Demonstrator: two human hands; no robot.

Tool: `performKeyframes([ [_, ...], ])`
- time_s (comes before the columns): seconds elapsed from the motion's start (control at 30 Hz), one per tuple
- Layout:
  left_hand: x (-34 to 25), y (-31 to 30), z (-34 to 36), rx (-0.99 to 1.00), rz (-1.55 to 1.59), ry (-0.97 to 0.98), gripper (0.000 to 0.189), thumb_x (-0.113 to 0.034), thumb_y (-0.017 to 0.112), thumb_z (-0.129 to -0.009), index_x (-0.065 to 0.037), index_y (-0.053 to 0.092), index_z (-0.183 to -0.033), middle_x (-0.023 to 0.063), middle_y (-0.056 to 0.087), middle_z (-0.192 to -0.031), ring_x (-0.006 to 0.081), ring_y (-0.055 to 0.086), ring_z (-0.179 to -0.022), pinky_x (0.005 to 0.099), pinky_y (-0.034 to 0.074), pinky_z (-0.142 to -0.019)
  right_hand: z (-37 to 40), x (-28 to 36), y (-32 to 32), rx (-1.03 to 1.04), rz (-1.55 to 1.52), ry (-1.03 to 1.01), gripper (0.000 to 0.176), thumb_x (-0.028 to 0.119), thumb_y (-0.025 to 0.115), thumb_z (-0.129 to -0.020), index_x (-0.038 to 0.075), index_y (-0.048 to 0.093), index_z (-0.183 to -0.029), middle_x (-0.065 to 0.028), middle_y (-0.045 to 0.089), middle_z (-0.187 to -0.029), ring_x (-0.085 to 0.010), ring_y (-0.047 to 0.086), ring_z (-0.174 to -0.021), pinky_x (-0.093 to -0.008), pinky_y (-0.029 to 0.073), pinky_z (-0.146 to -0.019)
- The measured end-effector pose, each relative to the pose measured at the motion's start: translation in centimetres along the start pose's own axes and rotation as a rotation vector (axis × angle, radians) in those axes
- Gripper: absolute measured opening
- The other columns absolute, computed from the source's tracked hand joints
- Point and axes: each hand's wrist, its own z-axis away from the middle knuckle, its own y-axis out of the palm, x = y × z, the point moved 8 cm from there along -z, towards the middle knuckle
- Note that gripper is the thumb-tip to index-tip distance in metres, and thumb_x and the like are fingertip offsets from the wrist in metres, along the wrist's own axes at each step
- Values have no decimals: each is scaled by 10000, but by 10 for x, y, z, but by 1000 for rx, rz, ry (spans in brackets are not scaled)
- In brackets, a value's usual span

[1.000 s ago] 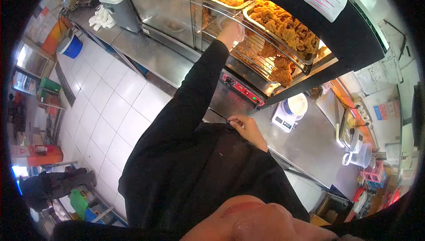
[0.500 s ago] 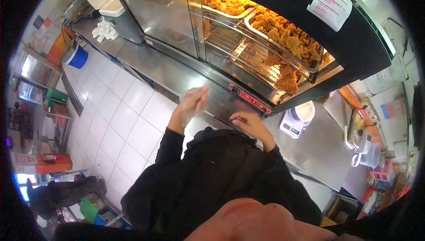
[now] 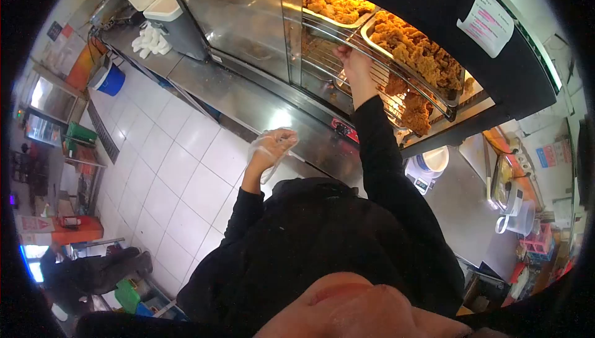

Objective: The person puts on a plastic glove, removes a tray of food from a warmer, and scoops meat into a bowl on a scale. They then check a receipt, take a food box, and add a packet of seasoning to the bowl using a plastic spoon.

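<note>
**Right hand at the rack, chicken just beside it**

The right hand is inside the warming cabinet, fingers bent against the wire rack; whether they grip it cannot be told. The fried chicken lies just right of them, its heap running far-left to near-right. The left hand, in a loose clear glove, is half-curled and empty, well apart on the near side.

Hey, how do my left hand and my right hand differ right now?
The left hand wears a loose clear plastic glove; the right hand looks bare. The left hand is held low by the counter; the right hand reaches up to the wire rack. Both arms wear black sleeves.
</note>
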Motion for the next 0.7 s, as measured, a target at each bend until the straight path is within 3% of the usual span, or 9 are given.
performKeyframes([
  [0.07,9,-12,6,-35,113,-93,328,-297,645,-848,-44,653,-1057,58,673,-932,133,608,-842,271,468,-746,-11,3,6,-35,45,-79,64,84,491,-927,41,532,-951,-89,594,-791,-194,556,-635,-433,567,-680],
  [0.2,38,-27,7,-17,104,-65,320,-278,646,-849,-42,649,-1065,50,667,-938,125,595,-849,270,461,-756,-19,1,3,-189,94,-79,80,82,466,-934,41,534,-932,-96,595,-770,-205,545,-578,-401,560,-599],
  [0.27,47,-33,8,-41,135,-49,306,-249,641,-853,-24,631,-1060,85,666,-916,148,613,-813,277,471,-732,-23,8,4,-184,75,-240,87,73,460,-931,42,538,-907,-90,588,-732,-200,521,-520,-355,512,-505],
  [0.4,58,-42,4,-47,158,-56,305,-242,641,-851,-26,632,-1066,94,665,-915,150,610,-817,280,469,-733,-13,6,5,-235,-120,-278,63,27,483,-900,35,537,-868,-65,558,-664,-161,483,-485,-292,417,-436],
  [0.53,53,-53,0,-27,100,-46,323,-254,647,-848,-31,630,-1080,96,663,-917,147,605,-834,279,466,-747,-3,11,6,-272,-54,-385,58,16,507,-890,13,539,-842,-53,530,-627,-149,476,-484,-293,417,-439],
  [0.63,50,-59,-1,-32,119,-83,336,-267,651,-845,-35,628,-1086,97,661,-929,152,604,-846,283,464,-756,4,15,-10,-408,-56,-312,74,51,507,-910,8,552,-869,-52,521,-622,-144,479,-492,-286,423,-447],
  [0.7,52,-61,-3,-46,145,-97,343,-273,654,-842,-37,628,-1089,98,660,-937,156,603,-853,284,464,-759,9,21,-13,-318,-86,-306,117,108,502,-935,5,553,-915,-54,526,-649,-144,487,-511,-290,444,-470],
])
